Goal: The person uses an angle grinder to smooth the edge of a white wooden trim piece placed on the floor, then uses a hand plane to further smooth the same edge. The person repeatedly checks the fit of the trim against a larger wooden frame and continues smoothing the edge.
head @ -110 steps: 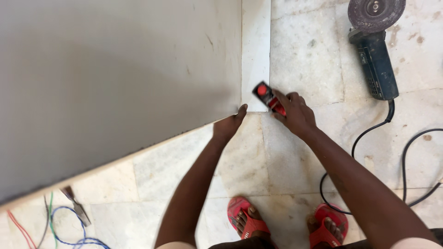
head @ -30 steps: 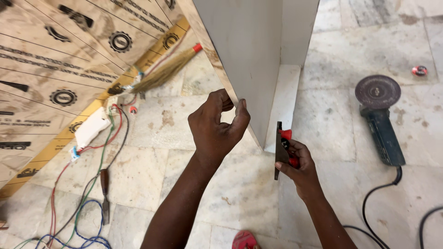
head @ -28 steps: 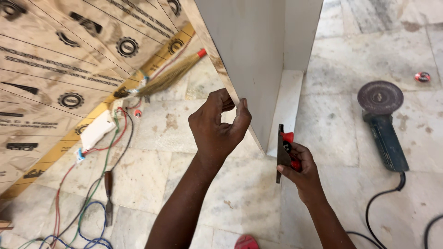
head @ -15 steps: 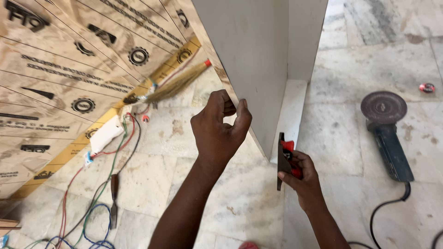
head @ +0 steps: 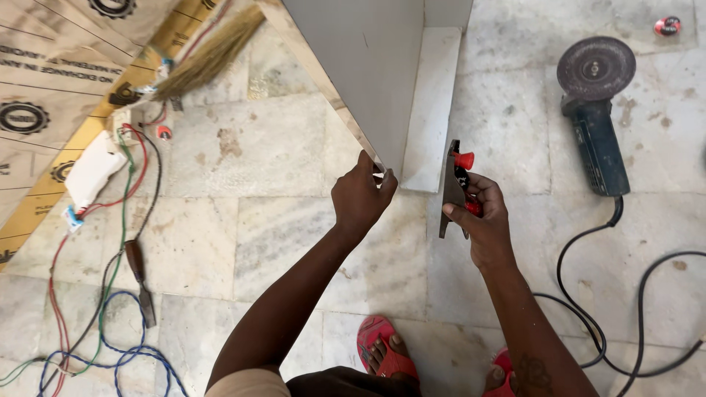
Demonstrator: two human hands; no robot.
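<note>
At the far left lie printed cardboard sheets (head: 44,88), with one broom (head: 209,55) resting across their edge, bristles toward the wall. Below them sits a tangle of wires (head: 95,242) in red, green, blue and black, running down the marble floor (head: 250,242), and one white packet (head: 92,170) lies among them. One brown-handled tool (head: 140,283) lies on the floor beside the wires; I cannot tell what kind it is.

In the middle, one grey panel (head: 360,66) stands tilted, its pale raw edge running down to a low corner. The left hand (head: 360,200) is closed on that corner, fingers curled and thumb pinching the edge. Just behind the panel a white strip (head: 434,110) lies flat on the floor.

To the right of it, the right hand (head: 482,220) grips one small black trimmer (head: 454,187) with a red knob, held upright, near the panel's corner but not touching it.

Down at the bottom, two feet in red sandals (head: 386,356) stand on the marble.

Further right, one blue angle grinder (head: 597,117) lies on the floor, disc away from the person, its black cord (head: 610,294) looping off. One small red round thing (head: 667,26) sits at the top right corner.
</note>
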